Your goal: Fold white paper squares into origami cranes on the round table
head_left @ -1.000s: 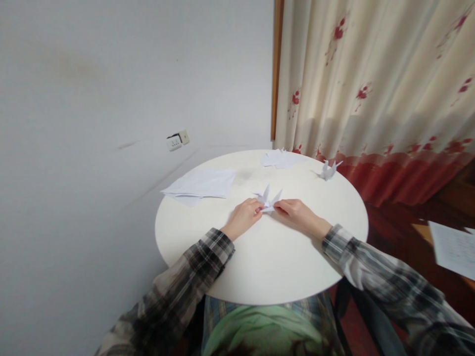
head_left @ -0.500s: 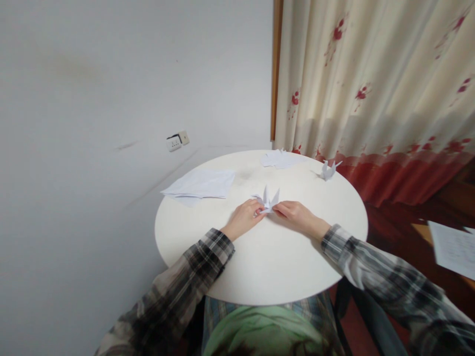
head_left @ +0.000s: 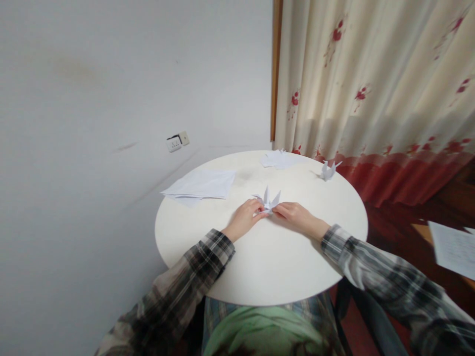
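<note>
Mid-fold on a paper crane (head_left: 267, 201) at tabletop (head_left: 267, 267) centre: left hand (head_left: 245, 217) and right hand (head_left: 297, 216) pinching its base from either side, fingers pressed together on the paper, points standing up. Next move likely calls for a firm crease without crushing those points. Sheets (head_left: 202, 185), scraps (head_left: 278, 159) and a finished crane (head_left: 327, 170) well apart behind; nothing in the way.

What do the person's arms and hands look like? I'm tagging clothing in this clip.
Both arms wear long plaid flannel sleeves in grey, black and off-white, ending at the wrists. The left hand and right hand are bare: no gloves, and no rings or watch that can be made out. The left sleeve and right sleeve match.
</note>
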Tool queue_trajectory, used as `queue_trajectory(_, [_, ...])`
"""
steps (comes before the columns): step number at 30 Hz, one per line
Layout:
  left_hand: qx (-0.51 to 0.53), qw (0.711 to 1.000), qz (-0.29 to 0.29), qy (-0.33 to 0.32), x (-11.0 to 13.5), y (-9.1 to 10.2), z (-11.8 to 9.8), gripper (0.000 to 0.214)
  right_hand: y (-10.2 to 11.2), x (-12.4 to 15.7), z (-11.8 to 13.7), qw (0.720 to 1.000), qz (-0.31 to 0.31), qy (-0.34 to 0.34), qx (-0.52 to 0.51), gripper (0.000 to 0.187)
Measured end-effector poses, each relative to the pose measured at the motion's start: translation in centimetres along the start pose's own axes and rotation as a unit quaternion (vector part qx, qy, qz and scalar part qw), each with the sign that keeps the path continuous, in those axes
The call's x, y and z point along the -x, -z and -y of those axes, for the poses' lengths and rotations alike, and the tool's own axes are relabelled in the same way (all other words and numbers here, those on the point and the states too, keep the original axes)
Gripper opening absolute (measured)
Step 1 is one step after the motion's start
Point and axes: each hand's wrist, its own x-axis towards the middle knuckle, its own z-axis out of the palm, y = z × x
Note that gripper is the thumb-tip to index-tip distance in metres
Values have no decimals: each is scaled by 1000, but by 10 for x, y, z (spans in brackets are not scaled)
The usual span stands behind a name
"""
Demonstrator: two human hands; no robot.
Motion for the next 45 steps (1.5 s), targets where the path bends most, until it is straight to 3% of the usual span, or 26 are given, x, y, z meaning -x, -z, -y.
queue_trajectory(11, [-27, 999, 12, 13, 2, 2, -3, 16, -4, -3, 4, 992, -49, -75, -92, 16])
queue_trajectory(22, [-21, 999, 43, 13, 3, -1, -6, 10, 3, -4, 9, 997, -45, -18, -62, 19])
queue_trajectory(32, [-35, 997, -15, -70, 2, -2, -6, 28, 0, 1, 7, 994, -95, 40, -25, 15])
queue_trajectory(45, [-3, 998, -40, -55, 2, 3, -13, 18, 1, 3, 3, 989, -98, 103, 30, 13])
